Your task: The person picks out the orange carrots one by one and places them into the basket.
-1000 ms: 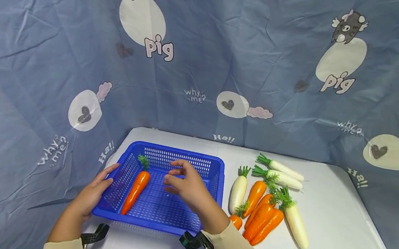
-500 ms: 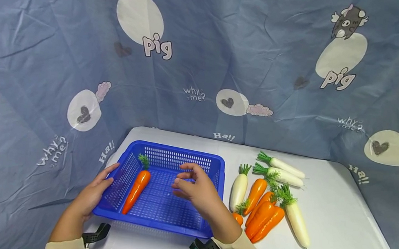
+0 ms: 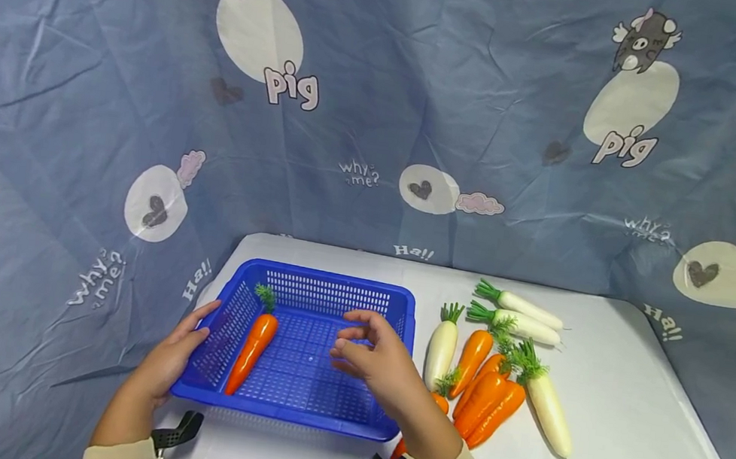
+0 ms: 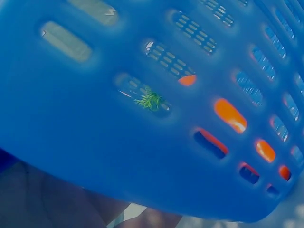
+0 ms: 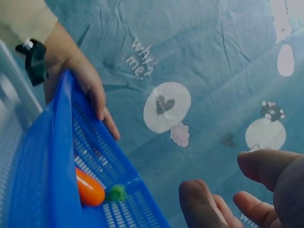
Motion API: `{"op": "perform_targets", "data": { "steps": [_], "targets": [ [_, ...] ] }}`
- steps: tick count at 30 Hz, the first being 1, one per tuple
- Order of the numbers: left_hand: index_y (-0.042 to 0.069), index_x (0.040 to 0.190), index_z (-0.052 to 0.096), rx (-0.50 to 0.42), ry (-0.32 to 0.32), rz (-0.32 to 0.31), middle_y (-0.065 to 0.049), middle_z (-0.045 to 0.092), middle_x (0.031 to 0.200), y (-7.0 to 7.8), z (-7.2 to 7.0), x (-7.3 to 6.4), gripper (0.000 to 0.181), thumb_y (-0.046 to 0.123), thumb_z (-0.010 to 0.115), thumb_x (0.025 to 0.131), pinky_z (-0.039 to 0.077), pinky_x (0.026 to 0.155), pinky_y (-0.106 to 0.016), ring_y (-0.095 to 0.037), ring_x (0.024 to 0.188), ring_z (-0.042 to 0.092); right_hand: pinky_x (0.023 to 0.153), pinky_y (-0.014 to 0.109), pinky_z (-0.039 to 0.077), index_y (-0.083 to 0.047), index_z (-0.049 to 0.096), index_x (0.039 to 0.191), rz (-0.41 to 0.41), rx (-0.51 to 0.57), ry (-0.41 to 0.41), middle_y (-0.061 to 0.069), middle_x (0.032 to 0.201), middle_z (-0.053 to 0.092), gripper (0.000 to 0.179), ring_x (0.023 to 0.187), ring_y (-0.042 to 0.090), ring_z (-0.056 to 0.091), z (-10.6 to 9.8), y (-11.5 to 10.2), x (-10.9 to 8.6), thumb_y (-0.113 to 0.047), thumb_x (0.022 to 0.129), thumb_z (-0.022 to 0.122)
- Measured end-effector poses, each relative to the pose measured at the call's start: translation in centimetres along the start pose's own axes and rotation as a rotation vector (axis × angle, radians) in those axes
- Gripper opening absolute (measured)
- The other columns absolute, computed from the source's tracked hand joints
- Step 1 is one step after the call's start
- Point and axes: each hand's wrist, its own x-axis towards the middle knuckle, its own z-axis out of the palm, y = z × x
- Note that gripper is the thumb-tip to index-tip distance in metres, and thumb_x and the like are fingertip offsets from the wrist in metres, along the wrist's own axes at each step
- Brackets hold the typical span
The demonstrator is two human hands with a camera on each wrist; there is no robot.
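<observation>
The fingers of the right hand [image 3: 383,364] are loosely bent and spread from the thumb, gripping nothing, above the right part of the blue basket [image 3: 292,416]. The left hand [image 3: 165,365] holds the basket's left rim, its thumb over the edge. Inside the basket, toward its left side, lies a single orange carrot [image 3: 252,352], its leafy green top pointing to the basket's far wall. Just right of the basket lies a white radish [image 3: 441,355], and beside that a cluster of carrots [image 3: 491,406], some partly hidden by the right forearm. Farther right of the basket, another radish [image 3: 549,417] slants toward the near side; two more radishes [image 3: 523,327] lie to the basket's far right. Beneath the basket is a white table [image 3: 647,413], and behind it hangs a blue printed cloth [image 3: 366,123].
</observation>
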Motion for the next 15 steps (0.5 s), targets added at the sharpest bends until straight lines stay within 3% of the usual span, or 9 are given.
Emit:
{"op": "perform_targets", "data": {
  "steps": [8,15],
  "targets": [
    [0.041,0.168,0.016,-0.007,-0.002,-0.008,-0.021,0.01,0.173,-0.2,0.0,0.1,0.055,0.031,0.028,0.114,0.054,0.085,-0.038,-0.042,0.133,0.045,0.091,0.045,0.06,-0.003,0.048,0.141,0.03,0.058,-0.028,0.015,0.116,0.058,0.045,0.099,0.027,0.073,-0.6,-0.2,-1.5,-0.008,0.101,0.068],
    [0.042,0.167,0.016,-0.028,-0.008,-0.021,-0.02,0.01,0.172,-0.1,0.0,0.0,0.055,0.031,0.029,0.114,0.056,0.081,-0.038,-0.037,0.125,0.05,0.091,0.047,0.06,-0.002,0.048,0.14,0.009,0.036,0.009,0.016,0.116,0.056,0.046,0.099,0.029,0.073,-1.5,0.1,-2.0,-0.007,0.099,0.069]
  ]
}}
